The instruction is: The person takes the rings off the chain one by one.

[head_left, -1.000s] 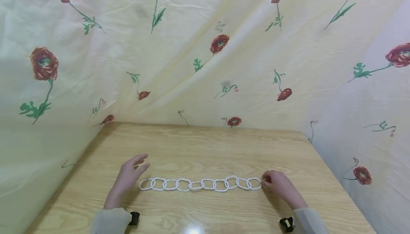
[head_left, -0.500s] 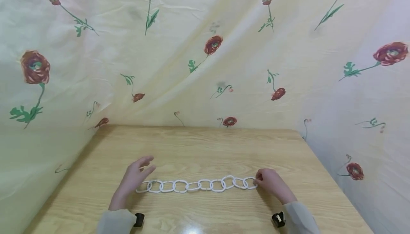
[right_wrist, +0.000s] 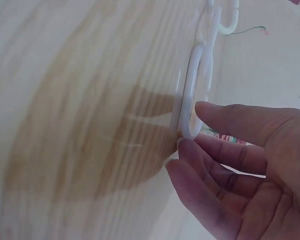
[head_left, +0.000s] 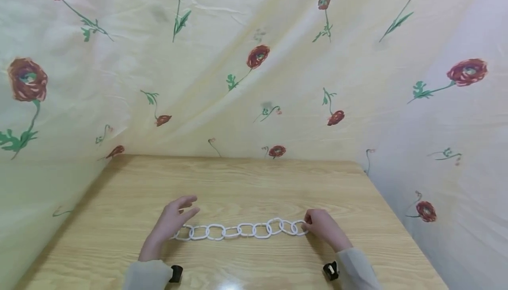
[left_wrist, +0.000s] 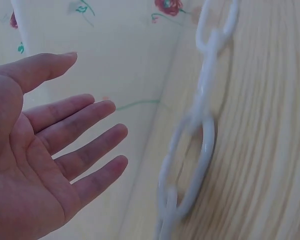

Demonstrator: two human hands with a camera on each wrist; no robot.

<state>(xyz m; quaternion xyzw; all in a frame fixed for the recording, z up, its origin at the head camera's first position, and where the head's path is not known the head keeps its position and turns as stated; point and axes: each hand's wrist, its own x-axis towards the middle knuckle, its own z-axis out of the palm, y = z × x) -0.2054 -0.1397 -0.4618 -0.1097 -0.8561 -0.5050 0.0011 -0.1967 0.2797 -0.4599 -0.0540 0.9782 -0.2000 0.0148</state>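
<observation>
A white plastic chain (head_left: 247, 230) of several oval links lies stretched from left to right across the wooden table. At its right end my right hand (head_left: 323, 227) pinches the last link. The right wrist view shows the thumb (right_wrist: 230, 117) against one side of that end link (right_wrist: 189, 95), with the fingers curled below it. My left hand (head_left: 171, 219) hovers by the chain's left end, which it partly hides in the head view. In the left wrist view its fingers (left_wrist: 90, 155) are spread and relaxed, apart from the nearby links (left_wrist: 202, 160), and the palm holds nothing.
The pale wooden table (head_left: 238, 179) runs back to a cream curtain (head_left: 198, 60) printed with red flowers, which also encloses both sides. Black straps (head_left: 176, 273) sit at both cuffs.
My right hand has come in from beside the chain and taken its end link. My left hand has shifted right, over the left end. The head view has turned slightly right.
</observation>
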